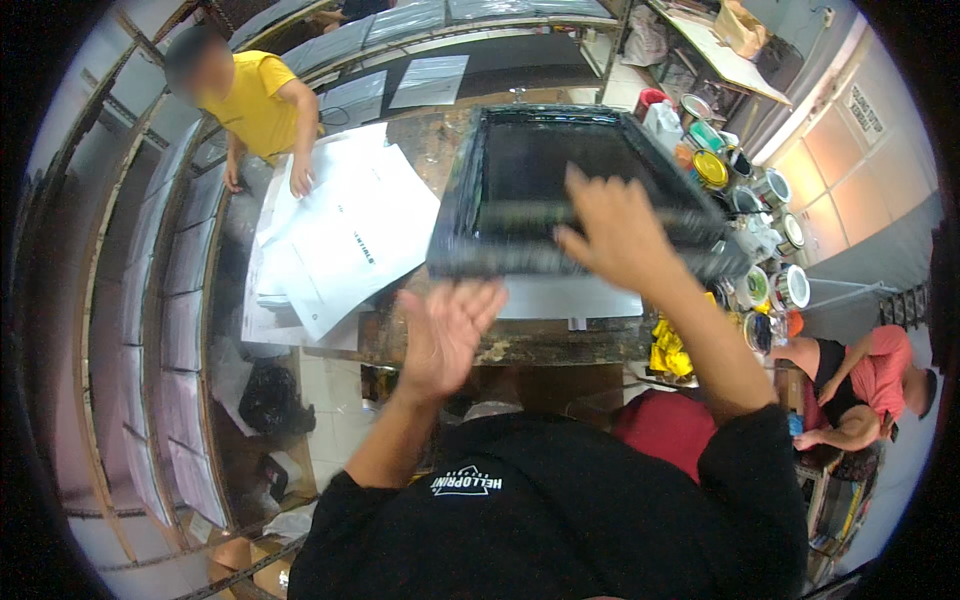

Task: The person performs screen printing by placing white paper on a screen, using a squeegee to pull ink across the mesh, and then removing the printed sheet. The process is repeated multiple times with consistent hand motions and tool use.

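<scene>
A dark screen-printing frame (466, 190) sits at the middle of the worktable, its near edge blurred and apparently raised a little. Beneath that edge a white sheet (570, 300) shows. My left hand (445, 335) is just below the frame's near left corner, palm turned up, fingers stretched and holding nothing. Over the near part of the frame is my right hand (625, 230), blurred, with thumb and fingers apart and nothing visible in them. Whether it touches the frame I cannot tell.
Loose printed white sheets (345, 225) pile up on the table's left. Beyond them stands a person in yellow (260, 105). Paint cans (710, 168) crowd the right side, near a yellow cloth (668, 350). Someone in a pink shirt (885, 365) sits far right. Sheet-filled racks (185, 330) line the left.
</scene>
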The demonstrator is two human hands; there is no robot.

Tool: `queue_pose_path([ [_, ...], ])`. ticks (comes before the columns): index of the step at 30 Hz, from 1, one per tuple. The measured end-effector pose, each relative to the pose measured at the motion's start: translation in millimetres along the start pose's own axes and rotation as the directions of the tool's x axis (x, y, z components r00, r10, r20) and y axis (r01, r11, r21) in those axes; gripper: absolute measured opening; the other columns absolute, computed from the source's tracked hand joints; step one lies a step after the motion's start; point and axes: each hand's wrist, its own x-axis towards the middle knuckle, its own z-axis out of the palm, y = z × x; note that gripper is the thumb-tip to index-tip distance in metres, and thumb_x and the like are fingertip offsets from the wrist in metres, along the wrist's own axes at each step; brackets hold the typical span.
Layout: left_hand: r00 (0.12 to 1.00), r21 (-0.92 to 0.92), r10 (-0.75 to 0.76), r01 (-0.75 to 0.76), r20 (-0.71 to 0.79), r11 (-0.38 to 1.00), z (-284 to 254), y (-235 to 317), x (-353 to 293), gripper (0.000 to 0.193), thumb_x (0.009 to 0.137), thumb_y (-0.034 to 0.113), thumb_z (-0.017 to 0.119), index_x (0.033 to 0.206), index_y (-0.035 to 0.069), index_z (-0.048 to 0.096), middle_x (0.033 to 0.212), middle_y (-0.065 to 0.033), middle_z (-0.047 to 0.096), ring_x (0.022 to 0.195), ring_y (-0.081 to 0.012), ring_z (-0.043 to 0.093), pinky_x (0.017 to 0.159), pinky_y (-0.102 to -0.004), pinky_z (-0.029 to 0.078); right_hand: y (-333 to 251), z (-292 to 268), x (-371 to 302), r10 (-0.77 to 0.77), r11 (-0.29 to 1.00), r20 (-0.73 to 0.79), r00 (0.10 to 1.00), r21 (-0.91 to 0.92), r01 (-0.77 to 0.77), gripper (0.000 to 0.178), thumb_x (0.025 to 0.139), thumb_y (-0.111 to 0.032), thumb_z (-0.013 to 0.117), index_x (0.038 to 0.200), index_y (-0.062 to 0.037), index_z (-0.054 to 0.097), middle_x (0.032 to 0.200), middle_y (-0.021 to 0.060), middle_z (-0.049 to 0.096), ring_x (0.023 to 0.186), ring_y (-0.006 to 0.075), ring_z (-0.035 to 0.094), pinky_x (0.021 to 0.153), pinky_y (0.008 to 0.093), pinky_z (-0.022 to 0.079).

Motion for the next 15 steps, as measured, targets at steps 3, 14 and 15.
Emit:
queue_pose_path([
  [3,0.910,-0.028,-0.275,0.280,-0.311,0.959,-38.5,-59.5,-28.2,0.131,0.086,0.085,0.047,0.156,-0.009,-0.011,0.160,-0.0373,0.017,0.147,-0.0475,0.033,0.118,-0.0519,0.039,-2.6,77.1,-66.6,-0.068,0.997,0.145,0.987,0.056,0.060,0.040,0.092,-0.047,0.068,0.107,-0.0094,0.070,0.101,0.0115,0.066,0.103,0.0334,0.062,0.088,0.0488,0.046],
  [14,0.570,-0.206,-0.619,0.624,-0.541,0.754,-148.2,-146.9,-9.4,0.131,0.080,0.096,0.038,0.161,-0.001,0.003,0.158,-0.0370,0.024,0.147,-0.0456,0.033,0.117,-0.0509,0.037,-17.1,240.1,-120.0,-0.016,0.980,0.121,0.993,0.198,-0.009,0.061,0.071,-0.029,0.086,0.124,-0.0074,0.064,0.106,0.0088,0.063,0.099,0.0303,0.060,0.086,0.0437,0.052],
  [15,0.552,-0.223,-0.626,0.625,-0.551,0.748,-155.2,-148.4,-13.8,0.131,0.081,0.095,0.038,0.162,0.000,-0.002,0.159,-0.0384,0.020,0.148,-0.0467,0.030,0.118,-0.0512,0.037,-2.5,247.5,-94.5,0.011,0.978,0.109,0.994,0.206,-0.034,0.064,0.067,-0.026,0.087,0.124,-0.0074,0.064,0.106,0.0089,0.062,0.098,0.0307,0.060,0.083,0.0422,0.053],
])
